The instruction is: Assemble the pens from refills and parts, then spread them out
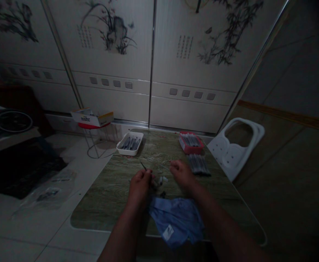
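Observation:
My left hand (140, 185) is closed around a thin dark stick (143, 166), perhaps a pen part, which pokes out beyond the fingertips. To its right, my right hand (181, 173) is held above the table with fingers pinched together; whatever they may hold is too small to see. Several small white and dark pieces (162, 179) lie between the hands, partly covered by the left one. Just right of my right hand is a row of pens (198, 164) laid side by side. A blue cloth (178, 218) lies below the hands, over the near table edge.
A white tray (126, 153) of pens stands at the table's (99, 203) far left, a red box (194, 149) of pens at its far right. A white chair (233, 153) is beside the table. A red stool (94, 126) carrying an open carton (90, 119) stands beyond.

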A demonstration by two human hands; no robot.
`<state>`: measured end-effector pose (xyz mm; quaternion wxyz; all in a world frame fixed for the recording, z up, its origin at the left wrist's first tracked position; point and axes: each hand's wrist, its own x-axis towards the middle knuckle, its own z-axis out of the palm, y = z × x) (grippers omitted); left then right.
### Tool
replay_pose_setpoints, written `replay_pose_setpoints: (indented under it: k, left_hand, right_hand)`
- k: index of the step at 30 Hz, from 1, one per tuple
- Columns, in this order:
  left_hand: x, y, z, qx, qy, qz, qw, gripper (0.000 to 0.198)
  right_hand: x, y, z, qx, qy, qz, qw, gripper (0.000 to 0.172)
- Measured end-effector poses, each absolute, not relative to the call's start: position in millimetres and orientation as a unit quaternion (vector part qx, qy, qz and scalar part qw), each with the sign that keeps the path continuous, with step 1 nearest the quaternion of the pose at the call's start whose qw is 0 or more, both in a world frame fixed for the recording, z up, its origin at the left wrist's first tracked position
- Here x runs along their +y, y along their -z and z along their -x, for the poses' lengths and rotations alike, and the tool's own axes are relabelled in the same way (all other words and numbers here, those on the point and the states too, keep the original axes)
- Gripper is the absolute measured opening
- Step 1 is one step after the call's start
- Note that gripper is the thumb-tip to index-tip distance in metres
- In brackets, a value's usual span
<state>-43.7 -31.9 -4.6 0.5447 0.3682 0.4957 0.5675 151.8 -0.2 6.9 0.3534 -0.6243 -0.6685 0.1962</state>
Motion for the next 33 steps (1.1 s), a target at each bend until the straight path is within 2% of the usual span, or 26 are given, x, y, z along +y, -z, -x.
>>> replay_pose_setpoints:
  k: [3, 10, 16, 20, 24, 27, 33]
  left_hand:
    - [-29.2, 4.4, 48.2, 0.507, -0.585, -0.349, 0.528, 0.043]
    - [-28.5, 1.8, 45.7, 0.506, -0.59, -0.343, 0.528, 0.044]
    - [-30.8, -2.0, 46.5, 0.501, -0.578, -0.344, 0.545, 0.049]
    - [-30.2, 0.6, 47.8, 0.489, -0.573, -0.337, 0.564, 0.052]
    - [-31.6, -0.3, 46.6, 0.458, -0.566, -0.329, 0.602, 0.048]
    - [-37.5, -10.0, 44.2, 0.416, -0.545, -0.319, 0.654, 0.041]
    - [-50.3, -28.2, 39.0, 0.337, -0.514, -0.32, 0.721, 0.038]
  right_hand:
    - [14.3, -2.9, -177.1, -0.639, -0.163, 0.672, 0.337, 0.025]
    - [14.8, 9.8, -176.4, -0.661, -0.158, 0.689, 0.25, 0.006]
    - [8.3, 10.9, -168.4, -0.647, -0.2, 0.688, 0.261, 0.006]
    - [-3.2, 4.4, -163.6, -0.63, -0.271, 0.661, 0.304, 0.018]
    - [-25.3, -10.0, -153.7, -0.534, -0.477, 0.577, 0.392, 0.034]
    - [-43.5, -21.5, -145.5, -0.457, -0.578, 0.502, 0.453, 0.03]
    - [-61.2, -28.5, -131.4, -0.446, -0.63, 0.454, 0.445, 0.027]
